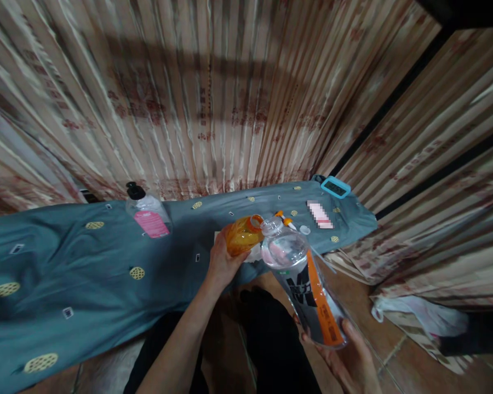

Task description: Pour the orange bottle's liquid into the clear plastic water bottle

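My left hand (pixel 224 261) is wrapped round an orange bottle (pixel 243 235), which lies tilted with its uncapped mouth toward the right. In my right hand (pixel 345 350) is a large clear plastic bottle (pixel 299 284) with a black, white and orange label, gripped near its base and tilted so its neck points up and left. The two bottle mouths meet or nearly meet; I cannot tell whether they touch. Whether liquid passes between them is too unclear to see. Just behind them, orange-and-white pump tops (pixel 286 220) and a small clear cap (pixel 304 230) lie on the cloth.
A pump bottle with a pink label (pixel 150 214) stands on the blue-grey pineapple-print cloth (pixel 181 241) at the left. A blue-framed digital clock (pixel 336 187) and a blurred pink-and-white item (pixel 319 214) sit at the right. Pleated curtains (pixel 213 109) hang behind; a plastic bag (pixel 423 314) lies at lower right.
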`<state>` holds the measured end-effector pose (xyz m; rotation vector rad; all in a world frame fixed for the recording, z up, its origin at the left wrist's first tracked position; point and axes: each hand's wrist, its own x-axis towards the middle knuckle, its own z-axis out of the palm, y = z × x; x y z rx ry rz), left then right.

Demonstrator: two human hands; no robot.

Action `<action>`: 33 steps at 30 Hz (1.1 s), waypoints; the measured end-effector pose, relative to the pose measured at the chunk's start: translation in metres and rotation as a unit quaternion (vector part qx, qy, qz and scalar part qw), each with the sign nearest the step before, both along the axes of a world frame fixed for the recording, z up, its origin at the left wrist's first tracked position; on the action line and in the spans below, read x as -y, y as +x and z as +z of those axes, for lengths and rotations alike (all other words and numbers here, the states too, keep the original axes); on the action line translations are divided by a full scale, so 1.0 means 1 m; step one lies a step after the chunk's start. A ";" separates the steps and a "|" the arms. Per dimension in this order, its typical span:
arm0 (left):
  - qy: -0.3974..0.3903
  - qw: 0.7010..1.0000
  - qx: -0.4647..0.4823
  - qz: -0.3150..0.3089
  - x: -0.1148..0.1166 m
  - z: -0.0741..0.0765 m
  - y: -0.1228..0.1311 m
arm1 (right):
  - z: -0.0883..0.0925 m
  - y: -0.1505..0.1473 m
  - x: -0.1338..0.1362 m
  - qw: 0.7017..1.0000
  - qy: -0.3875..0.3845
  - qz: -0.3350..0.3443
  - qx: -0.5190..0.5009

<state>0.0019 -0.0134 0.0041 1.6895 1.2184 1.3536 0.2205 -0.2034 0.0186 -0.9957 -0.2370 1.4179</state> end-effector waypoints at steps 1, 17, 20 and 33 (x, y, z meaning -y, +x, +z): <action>-0.004 1.000 0.004 -0.001 0.000 0.001 0.000 | -0.001 0.002 0.002 1.000 -0.002 -0.002 0.000; -0.030 0.998 0.047 -0.030 -0.001 0.003 -0.003 | -0.028 0.041 0.029 0.999 -0.019 0.026 0.034; -0.033 0.998 0.050 -0.032 -0.002 0.002 -0.003 | -0.020 0.036 0.028 0.997 -0.025 0.020 0.070; -0.024 0.999 0.027 -0.011 -0.001 0.002 -0.001 | 0.023 0.004 0.022 0.990 -0.019 -0.051 0.132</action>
